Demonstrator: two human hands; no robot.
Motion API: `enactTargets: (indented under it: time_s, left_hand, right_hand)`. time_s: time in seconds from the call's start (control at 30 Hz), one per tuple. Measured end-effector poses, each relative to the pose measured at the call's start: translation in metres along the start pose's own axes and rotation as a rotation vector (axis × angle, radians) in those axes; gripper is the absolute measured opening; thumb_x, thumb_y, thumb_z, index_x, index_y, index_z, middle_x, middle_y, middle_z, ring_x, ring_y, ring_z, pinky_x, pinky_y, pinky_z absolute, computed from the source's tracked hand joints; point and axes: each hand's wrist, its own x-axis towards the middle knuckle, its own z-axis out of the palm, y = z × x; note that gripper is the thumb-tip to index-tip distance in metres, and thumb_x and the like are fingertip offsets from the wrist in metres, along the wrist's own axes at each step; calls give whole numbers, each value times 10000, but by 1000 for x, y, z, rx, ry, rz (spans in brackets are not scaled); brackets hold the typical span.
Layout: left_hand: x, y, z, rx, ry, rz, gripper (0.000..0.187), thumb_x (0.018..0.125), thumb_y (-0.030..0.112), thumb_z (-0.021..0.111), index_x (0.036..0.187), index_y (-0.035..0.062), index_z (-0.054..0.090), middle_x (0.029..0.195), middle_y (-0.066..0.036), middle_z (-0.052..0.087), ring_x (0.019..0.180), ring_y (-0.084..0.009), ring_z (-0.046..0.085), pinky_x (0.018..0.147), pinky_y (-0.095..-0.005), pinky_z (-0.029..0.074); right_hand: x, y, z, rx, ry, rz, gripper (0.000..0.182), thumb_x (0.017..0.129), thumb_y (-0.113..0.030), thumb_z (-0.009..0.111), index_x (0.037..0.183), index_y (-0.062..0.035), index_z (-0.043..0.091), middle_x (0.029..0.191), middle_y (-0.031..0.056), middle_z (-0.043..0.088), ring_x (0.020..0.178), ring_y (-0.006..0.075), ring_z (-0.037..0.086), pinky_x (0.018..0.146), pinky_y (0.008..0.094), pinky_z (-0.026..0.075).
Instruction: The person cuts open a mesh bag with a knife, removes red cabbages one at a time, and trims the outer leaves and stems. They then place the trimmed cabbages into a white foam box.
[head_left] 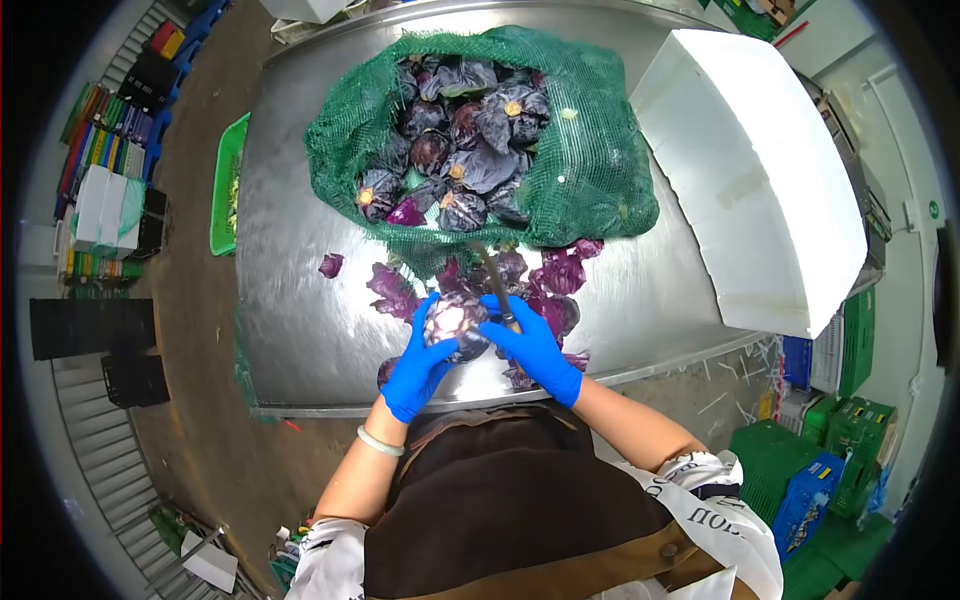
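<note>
My left hand [416,365], in a blue glove, is wrapped round the left side of a red cabbage [462,345] whose pale cut stem end faces up. My right hand [530,345], also gloved in blue, grips the handle of a knife [498,285]; its curved blade points away from me. The thumb and fingers of that hand also touch the cabbage's right side. Loose purple leaves [558,272] lie around both hands on the metal table [290,290]. Beyond them, an opened green mesh sack [590,150] holds several whole red cabbages [430,150].
A large white foam box [770,180] stands on the table's right side. Left of the table is a green crate [228,190] with scraps in it. Stacked green crates [850,440] and a blue crate [808,500] stand at the lower right on the floor.
</note>
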Motion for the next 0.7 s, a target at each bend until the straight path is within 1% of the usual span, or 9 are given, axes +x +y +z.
enactTargets:
  time_s: [0.03,0.07,0.1,0.2,0.23,0.33,0.37,0.57,0.7]
  left_hand:
    - [1,-7,-9,-30,19,-53,832,796,0,673,1482,153,227,1367,-106,441,1212,-227,504,968,-329,469]
    - [-2,-8,-13,69,31,-27,828,788,4,686,1475,145,245,1355,-106,452,1203,-222,509,965,-329,471]
    - [-6,-8,-14,166,45,-6,824,781,8,700,1468,136,263,1344,-106,463,1194,-218,513,961,-329,473]
    - [-16,-10,-19,470,99,70,814,732,32,775,1419,77,341,1290,-110,505,1156,-195,530,951,-317,480]
    - [-19,-10,-18,508,109,60,821,721,37,789,1412,66,346,1276,-111,516,1145,-193,536,946,-313,484]
    - [-21,-17,-18,589,102,55,802,706,77,825,1377,44,386,1228,-102,552,1085,-182,570,926,-299,495]
    - [-23,-21,-16,603,98,69,792,705,87,829,1369,44,399,1216,-98,560,1075,-180,574,922,-295,497]
    - [-28,-37,-17,544,149,-40,729,708,147,840,1326,56,464,1189,-94,576,1059,-156,567,922,-298,490]
    - [-31,-33,-24,676,60,46,764,678,164,852,1328,56,466,1237,-96,556,1114,-178,545,964,-323,461]
  right_hand:
    - [0,10,2,-73,27,-88,445,879,-259,679,1247,-47,548,1026,47,620,858,146,592,735,314,500]
    - [1,15,4,-144,54,-176,438,876,-252,684,1238,-40,555,1042,50,619,870,150,593,748,312,500]
    - [-1,11,-2,-208,2,-143,363,869,-191,679,1192,-48,593,1044,71,633,888,195,626,764,319,511]
    - [-11,4,-14,-464,-11,-427,295,865,-137,656,1153,-76,630,1077,94,638,905,252,651,762,328,526]
    - [-18,-11,-11,-606,-27,-526,363,874,-103,603,1235,-139,590,1091,90,609,869,289,649,710,356,538]
    - [-27,-30,7,-950,-160,-422,435,890,-120,563,1318,-186,520,1061,75,575,782,290,650,635,386,531]
    - [-27,-35,11,-1024,-210,-357,497,891,-128,538,1373,-218,457,1038,71,541,727,294,641,592,409,513]
    - [-15,6,12,-1018,-88,-412,384,861,-142,570,1241,-197,553,1027,74,571,708,286,649,579,412,512]
    - [-10,12,15,-1025,-28,-385,263,848,-181,581,1109,-168,613,1035,89,611,721,298,654,607,406,523]
